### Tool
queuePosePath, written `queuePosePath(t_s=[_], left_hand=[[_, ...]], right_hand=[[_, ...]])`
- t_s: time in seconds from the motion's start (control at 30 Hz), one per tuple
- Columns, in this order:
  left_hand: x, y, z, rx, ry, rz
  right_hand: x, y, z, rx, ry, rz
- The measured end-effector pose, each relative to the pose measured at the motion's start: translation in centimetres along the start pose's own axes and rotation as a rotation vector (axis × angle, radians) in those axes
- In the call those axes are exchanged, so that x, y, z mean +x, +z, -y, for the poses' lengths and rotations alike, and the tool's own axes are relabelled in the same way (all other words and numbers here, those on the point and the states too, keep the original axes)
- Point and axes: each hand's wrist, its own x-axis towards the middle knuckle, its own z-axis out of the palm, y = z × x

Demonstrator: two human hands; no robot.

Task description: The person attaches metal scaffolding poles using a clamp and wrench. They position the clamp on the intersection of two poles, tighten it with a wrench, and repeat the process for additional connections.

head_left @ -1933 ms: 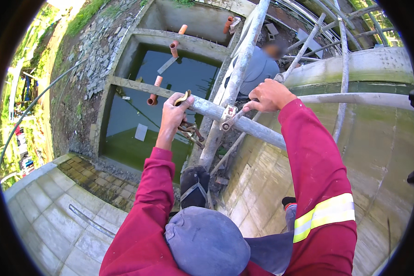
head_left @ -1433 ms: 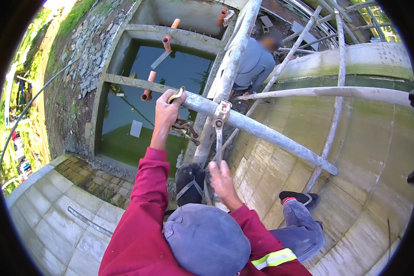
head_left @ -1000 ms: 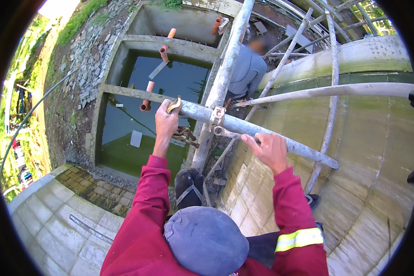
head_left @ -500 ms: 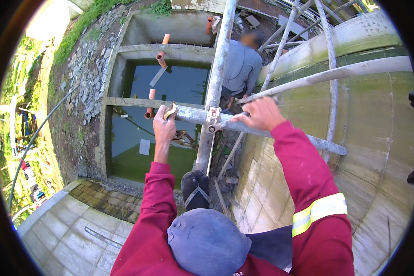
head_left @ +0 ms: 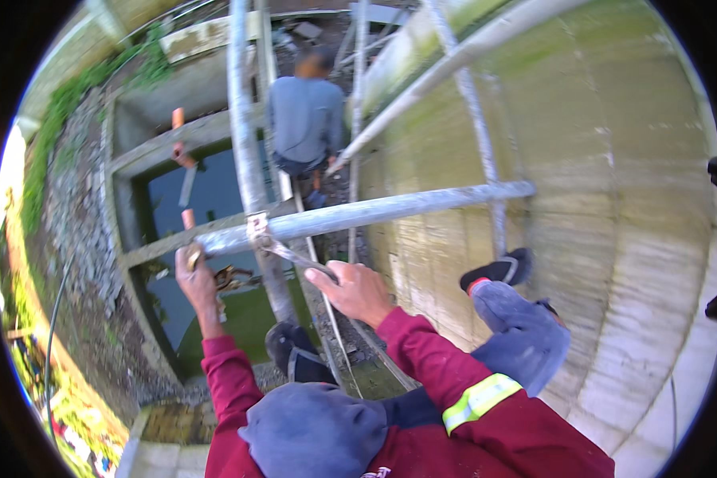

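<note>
A grey metal scaffold pipe (head_left: 374,209) runs crosswise in front of me. It meets a long lengthwise pipe (head_left: 245,135) at a rusty scaffold clamp (head_left: 258,226). My left hand (head_left: 198,283) is closed round the crosswise pipe's left end, where a brass-coloured edge shows by the fingers. My right hand (head_left: 357,291) grips the handle of a metal wrench (head_left: 293,256). The wrench slants from the clamp down to the right, its far end at the clamp's lower side. Part of its handle is hidden in my palm.
Below left is a concrete tank (head_left: 125,199) of greenish water, with orange pipe stubs (head_left: 179,119). A person in a grey shirt (head_left: 305,119) is beyond the clamp. A stained wall (head_left: 581,239) stands right. My sandalled feet (head_left: 295,350) rest by the pipes.
My right hand has swung the wrench handle down towards me. The view has turned, and my right leg now shows at the right. My left hand stays on the pipe end.
</note>
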Motion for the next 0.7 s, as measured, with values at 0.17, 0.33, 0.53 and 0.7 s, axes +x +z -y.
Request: queuePosePath(t_s=[0.17, 0.33, 0.53, 0.7], left_hand=[[-1.4, 0.1, 0.1, -0.028, 0.026, 0.113], [-1.5, 1.6, -0.4, 0.042, 0.237, 0.056], [-2.1, 0.0, 0.5, 0.029, 0.158, -0.02], [-2.6, 1.1, -0.7, 0.015, 0.193, -0.021]], right_hand=[[1.9, -2.1, -2.6, 0.167, -0.093, -0.164], [5.9, -6.9, -3.5, -0.3, -0.236, -0.133], [12.4, -6.9, 1.9, -0.652, -0.624, 0.073], [16.5, -7.6, 4.8, -0.917, -0.766, 0.269]])
